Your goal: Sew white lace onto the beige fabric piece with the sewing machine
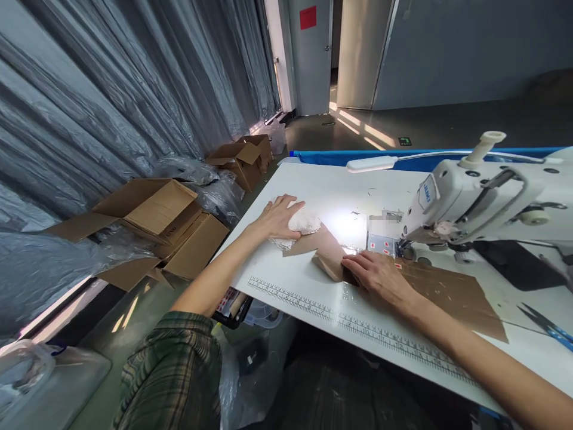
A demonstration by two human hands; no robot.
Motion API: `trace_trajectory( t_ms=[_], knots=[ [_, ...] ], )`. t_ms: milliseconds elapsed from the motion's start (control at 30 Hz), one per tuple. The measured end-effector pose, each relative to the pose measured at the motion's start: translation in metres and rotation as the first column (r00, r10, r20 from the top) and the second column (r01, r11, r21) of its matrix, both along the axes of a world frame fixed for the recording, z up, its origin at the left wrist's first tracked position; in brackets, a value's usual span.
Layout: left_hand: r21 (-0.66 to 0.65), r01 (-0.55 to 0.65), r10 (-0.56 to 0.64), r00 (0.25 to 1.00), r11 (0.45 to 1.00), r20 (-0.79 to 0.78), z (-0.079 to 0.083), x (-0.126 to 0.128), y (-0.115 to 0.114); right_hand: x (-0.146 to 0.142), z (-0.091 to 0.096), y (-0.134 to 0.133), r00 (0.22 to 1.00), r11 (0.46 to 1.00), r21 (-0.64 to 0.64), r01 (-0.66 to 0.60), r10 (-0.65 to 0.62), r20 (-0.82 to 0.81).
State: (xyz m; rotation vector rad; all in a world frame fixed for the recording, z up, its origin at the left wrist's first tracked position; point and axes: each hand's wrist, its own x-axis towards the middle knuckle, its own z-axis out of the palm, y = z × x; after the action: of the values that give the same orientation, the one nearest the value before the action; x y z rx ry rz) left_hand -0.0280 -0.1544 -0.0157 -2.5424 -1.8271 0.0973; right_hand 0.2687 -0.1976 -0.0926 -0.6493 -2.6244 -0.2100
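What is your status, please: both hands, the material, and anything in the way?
Left hand: spread on crinkled white piece. Right hand: on curled brown sheet. Possible obstacle: JUKI sewing machine, close to right hand; blue-handled scissors farther right.

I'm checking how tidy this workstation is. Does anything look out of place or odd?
Small scraps lie scattered on the table beyond the right hand, untidy against its plain white. Beside that hand, the brown material buckles up instead of lying flat. The scissors seem to lie open. Nothing looks clearly spilled.
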Motion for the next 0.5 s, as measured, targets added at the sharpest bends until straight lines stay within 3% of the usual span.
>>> trace_trajectory(
  t_ms=[167, 300, 400, 500],
  knots=[
    [0.026, 0.067, -0.066, 0.997, 0.997, -0.042, -0.005, -0.007, 0.001, 0.058, -0.003, -0.035, 0.986, 0.985, -0.038, 0.166, -0.166, 0.016],
    [0.113, 0.1, -0.092, 0.993, 0.989, -0.076, 0.0, -0.001, -0.002, 0.08, 0.001, -0.061, 0.96, 0.957, -0.086, 0.276, -0.278, -0.011],
    [0.256, 0.136, -0.134, 0.991, 0.957, -0.027, 0.009, 0.024, -0.012, 0.086, 0.008, -0.069, 0.966, 0.947, -0.197, 0.253, -0.26, -0.01],
    [0.287, 0.248, -0.281, 0.956, 0.925, 0.081, 0.016, 0.065, -0.028, 0.092, 0.013, -0.065, 0.956, 0.929, -0.284, 0.239, -0.276, -0.1]
  ],
)
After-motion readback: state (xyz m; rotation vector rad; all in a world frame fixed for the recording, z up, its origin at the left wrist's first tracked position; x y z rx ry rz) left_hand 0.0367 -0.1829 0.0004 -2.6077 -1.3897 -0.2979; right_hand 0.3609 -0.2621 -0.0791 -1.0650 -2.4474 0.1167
